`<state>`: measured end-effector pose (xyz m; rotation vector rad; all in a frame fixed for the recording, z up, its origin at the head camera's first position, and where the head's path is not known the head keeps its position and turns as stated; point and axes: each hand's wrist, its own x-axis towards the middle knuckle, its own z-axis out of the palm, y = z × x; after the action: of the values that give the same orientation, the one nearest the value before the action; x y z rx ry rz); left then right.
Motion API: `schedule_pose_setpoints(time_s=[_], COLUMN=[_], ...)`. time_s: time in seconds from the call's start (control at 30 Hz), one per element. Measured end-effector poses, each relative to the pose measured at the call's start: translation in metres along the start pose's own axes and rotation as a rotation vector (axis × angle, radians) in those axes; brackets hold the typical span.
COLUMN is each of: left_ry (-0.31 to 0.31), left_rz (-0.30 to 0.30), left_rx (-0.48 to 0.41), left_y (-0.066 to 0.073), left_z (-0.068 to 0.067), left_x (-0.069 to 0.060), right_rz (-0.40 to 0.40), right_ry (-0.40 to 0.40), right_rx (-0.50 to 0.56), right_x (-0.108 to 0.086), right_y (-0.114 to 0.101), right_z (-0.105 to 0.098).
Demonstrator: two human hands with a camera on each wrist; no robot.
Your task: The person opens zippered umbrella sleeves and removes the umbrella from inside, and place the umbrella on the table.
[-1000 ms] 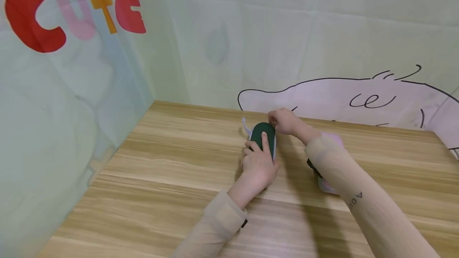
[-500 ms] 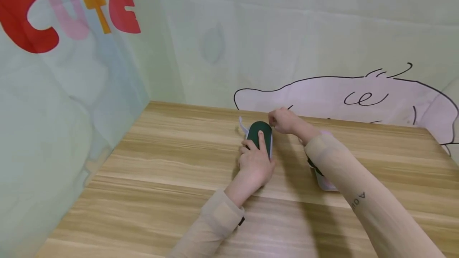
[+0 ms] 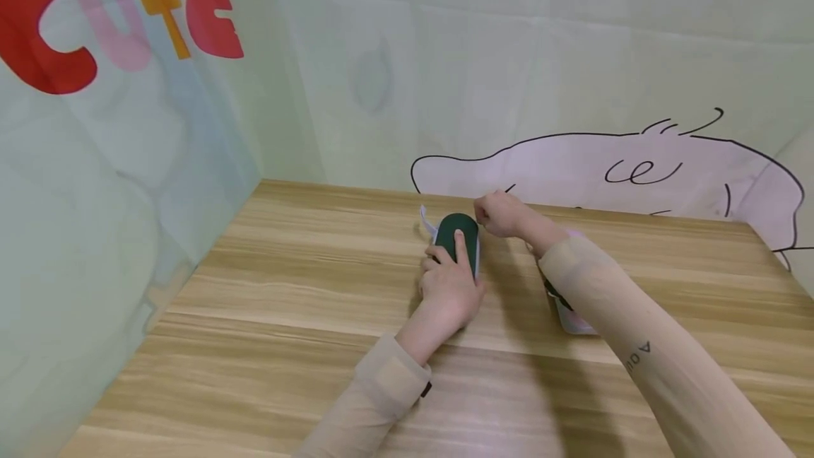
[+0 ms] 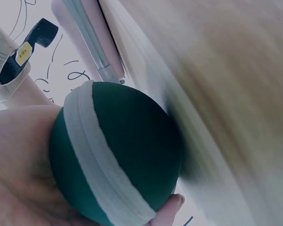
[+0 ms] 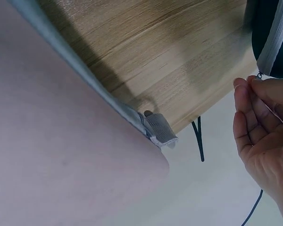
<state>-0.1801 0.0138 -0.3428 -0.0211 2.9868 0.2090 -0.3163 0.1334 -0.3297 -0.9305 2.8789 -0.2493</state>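
A dark green zippered case (image 3: 449,230) with rounded ends lies on the wooden table. My left hand (image 3: 448,295) grips it from the near end, index finger stretched along its top. In the left wrist view, a grey zipper (image 4: 92,146) runs round the case's near end and looks closed there. At the far right corner of the case is my right hand (image 3: 502,214). The right wrist view shows its thumb and index finger pinching the small zipper pull (image 5: 259,76). A pale strap (image 3: 426,220) sticks out from the case's far left side.
A pink case with grey edging (image 3: 574,322) lies on the table (image 3: 286,288), partly hidden under my right forearm; its grey end tab (image 5: 161,129) shows in the right wrist view. Printed cloth walls (image 3: 356,34) rise behind and at the left.
The head view has turned slightly right, so the background drifts left. Both hands keep nearly the same place at the green case.
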Motion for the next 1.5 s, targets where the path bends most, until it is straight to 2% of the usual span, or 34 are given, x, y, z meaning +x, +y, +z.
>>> schedule_pose_setpoints(time_s=[1.2,1.5], left_ry=[-0.003,0.0], left_rz=[0.014,0.025], left_rx=[0.0,-0.006], left_y=[0.0,-0.003], left_z=[0.002,0.001], left_x=[0.003,0.002], right_rz=[-0.022,-0.002], right_ry=[-0.006,-0.06], right_rx=[-0.021,-0.014], right_x=[-0.008,-0.011], right_y=[0.0,-0.003], right_z=[0.0,-0.001])
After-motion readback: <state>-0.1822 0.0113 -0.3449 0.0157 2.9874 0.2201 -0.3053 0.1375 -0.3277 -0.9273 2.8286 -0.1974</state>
